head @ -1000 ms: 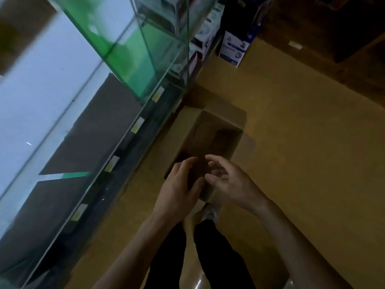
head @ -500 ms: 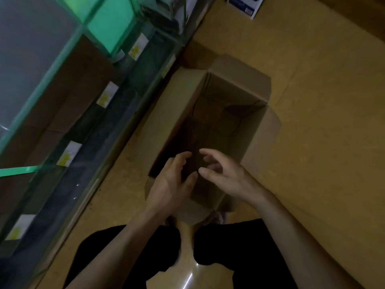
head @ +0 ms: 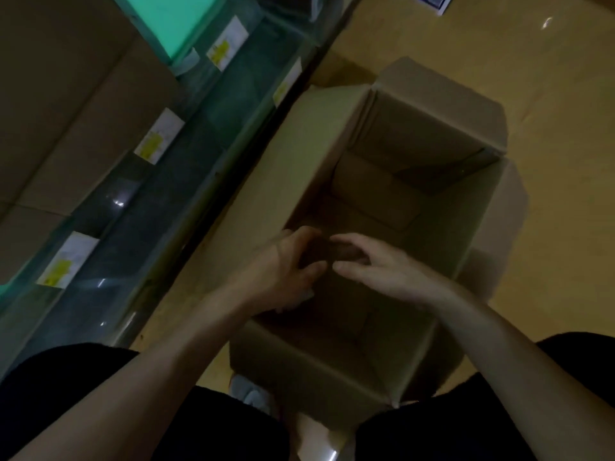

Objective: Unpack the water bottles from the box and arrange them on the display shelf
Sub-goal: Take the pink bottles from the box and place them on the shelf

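Hands sink deeper into box [head: 429, 134]; left hand [head: 289, 271] loosely curled, right hand [head: 382, 265] spread

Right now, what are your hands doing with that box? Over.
Right hand open, left hand unclear, both at open box mouth. No bottles visible; inside dark. Nothing blocking.

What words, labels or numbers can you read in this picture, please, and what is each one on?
Nothing can be read.
Shelf tags: white with yellow patches, print too blurred to read.
Blue-and-white pack at the top edge: print too small to read.
Box: no print visible.
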Available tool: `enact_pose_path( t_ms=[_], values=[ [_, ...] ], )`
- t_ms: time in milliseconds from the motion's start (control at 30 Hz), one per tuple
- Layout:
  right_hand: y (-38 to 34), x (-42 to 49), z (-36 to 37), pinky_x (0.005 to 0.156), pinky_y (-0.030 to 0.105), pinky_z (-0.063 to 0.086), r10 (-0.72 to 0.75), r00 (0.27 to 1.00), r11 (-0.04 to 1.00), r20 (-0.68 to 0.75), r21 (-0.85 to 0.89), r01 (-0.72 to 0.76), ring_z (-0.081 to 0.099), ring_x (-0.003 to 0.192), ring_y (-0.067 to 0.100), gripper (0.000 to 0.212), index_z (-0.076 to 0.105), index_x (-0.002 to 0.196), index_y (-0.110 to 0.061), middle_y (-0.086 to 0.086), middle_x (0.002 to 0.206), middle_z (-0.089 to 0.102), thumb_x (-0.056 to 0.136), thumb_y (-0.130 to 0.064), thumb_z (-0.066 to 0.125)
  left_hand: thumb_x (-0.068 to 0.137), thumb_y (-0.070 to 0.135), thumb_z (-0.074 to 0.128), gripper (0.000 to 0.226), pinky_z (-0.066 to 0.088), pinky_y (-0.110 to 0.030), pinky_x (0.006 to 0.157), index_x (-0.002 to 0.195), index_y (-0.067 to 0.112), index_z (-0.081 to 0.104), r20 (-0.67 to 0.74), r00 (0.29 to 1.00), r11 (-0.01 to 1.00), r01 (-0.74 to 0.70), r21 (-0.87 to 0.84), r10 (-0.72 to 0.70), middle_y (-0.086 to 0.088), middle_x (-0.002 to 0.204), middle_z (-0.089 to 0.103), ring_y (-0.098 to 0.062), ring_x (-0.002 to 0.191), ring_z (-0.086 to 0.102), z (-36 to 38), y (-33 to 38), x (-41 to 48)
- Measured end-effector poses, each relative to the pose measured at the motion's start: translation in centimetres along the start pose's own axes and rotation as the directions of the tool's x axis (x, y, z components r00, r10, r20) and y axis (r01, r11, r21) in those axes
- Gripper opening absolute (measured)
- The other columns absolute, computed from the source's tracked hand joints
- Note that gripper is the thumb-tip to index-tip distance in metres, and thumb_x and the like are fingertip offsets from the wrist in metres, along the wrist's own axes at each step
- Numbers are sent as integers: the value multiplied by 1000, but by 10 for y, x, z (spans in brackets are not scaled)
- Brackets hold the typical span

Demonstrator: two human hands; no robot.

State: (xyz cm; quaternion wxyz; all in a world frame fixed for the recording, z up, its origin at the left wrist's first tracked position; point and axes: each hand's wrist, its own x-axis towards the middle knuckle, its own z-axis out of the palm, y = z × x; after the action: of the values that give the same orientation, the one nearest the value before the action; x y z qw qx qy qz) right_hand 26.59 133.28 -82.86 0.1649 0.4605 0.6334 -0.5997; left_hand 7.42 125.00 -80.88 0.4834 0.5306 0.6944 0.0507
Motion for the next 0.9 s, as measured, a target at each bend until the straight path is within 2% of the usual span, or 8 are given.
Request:
enact_pose_path(
  t_ms=[100, 167, 300, 367, 533, 600, 733, 900],
  values=[
    [-4, 14, -2, 82, 11, 43, -75, 997, 991, -10, -111, 73, 52, 116, 5, 53, 40, 153, -35, -12, 132, 50, 103, -36, 58, 100, 42, 56, 56, 56, -38, 92, 151, 34, 34, 42, 999, 998, -21, 66, 19, 2, 137, 50, -15, 114, 59, 10, -4, 10],
    [-2, 20, -3, 79, 8, 41, -90, 996, 984, -3, -156, 89, 51, 115, 5, 53, 40, 154, -34, -12, 131, 50, 104, -36, 58, 100, 43, 56, 59, 55, -39, 92, 153, 34, 31, 67, 998, 993, -27, 114, 20, 0, 138, 50, -18, 115, 59, 18, -10, 15],
    [0, 27, -5, 83, 14, 44, -75, 997, 975, 29, -207, 80, 53, 114, 6, 54, 39, 154, -33, -7, 137, 52, 104, -36, 57, 100, 44, 55, 60, 47, -29, 87, 153, 31, 29, 109, 994, 969, -20, 245, -7, -1, 141, 46, -20, 117, 58, 26, -16, 19],
    [-2, 27, -5, 85, 16, 46, -74, 997, 975, 38, -209, 81, 54, 115, 7, 54, 38, 155, -31, -4, 142, 52, 104, -35, 57, 100, 43, 56, 57, 45, -31, 90, 150, 29, 33, 112, 993, 957, -5, 291, -28, -3, 141, 47, -21, 121, 55, 31, -17, 18],
    [4, 22, -7, 100, 31, 51, -89, 995, 970, 37, -224, 95, 58, 121, 12, 54, 39, 154, -30, -1, 141, 55, 104, -37, 57, 97, 41, 60, 52, 44, -32, 90, 138, 20, 35, 107, 993, 917, 2, 398, -48, -6, 134, 49, -26, 118, 55, 55, -31, 12],
    [5, 21, -10, 100, 30, 51, -93, 995, 969, 31, -227, 98, 58, 119, 11, 54, 39, 154, -31, -3, 139, 55, 103, -37, 57, 99, 40, 56, 51, 45, -35, 94, 140, 17, 35, 116, 991, 889, 8, 457, -68, -9, 136, 47, -28, 120, 55, 61, -35, 14],
    [4, 18, -12, 95, 24, 49, -112, 994, 965, 17, -238, 113, 56, 118, 9, 53, 40, 154, -30, -5, 136, 56, 104, -38, 56, 105, 34, 44, 39, 46, -36, 93, 138, 13, 43, 115, 993, 832, -35, 554, -34, -12, 136, 49, -30, 117, 57, 64, -35, 16],
    [8, 18, -13, 102, 31, 50, -97, 994, 962, 41, -253, 104, 56, 120, 10, 54, 38, 154, -31, -3, 138, 56, 104, -39, 55, 105, 34, 44, 40, 48, -38, 91, 138, 13, 44, 141, 990, 784, -65, 617, -29, -12, 137, 48, -31, 119, 57, 64, -31, 19]
  ],
)
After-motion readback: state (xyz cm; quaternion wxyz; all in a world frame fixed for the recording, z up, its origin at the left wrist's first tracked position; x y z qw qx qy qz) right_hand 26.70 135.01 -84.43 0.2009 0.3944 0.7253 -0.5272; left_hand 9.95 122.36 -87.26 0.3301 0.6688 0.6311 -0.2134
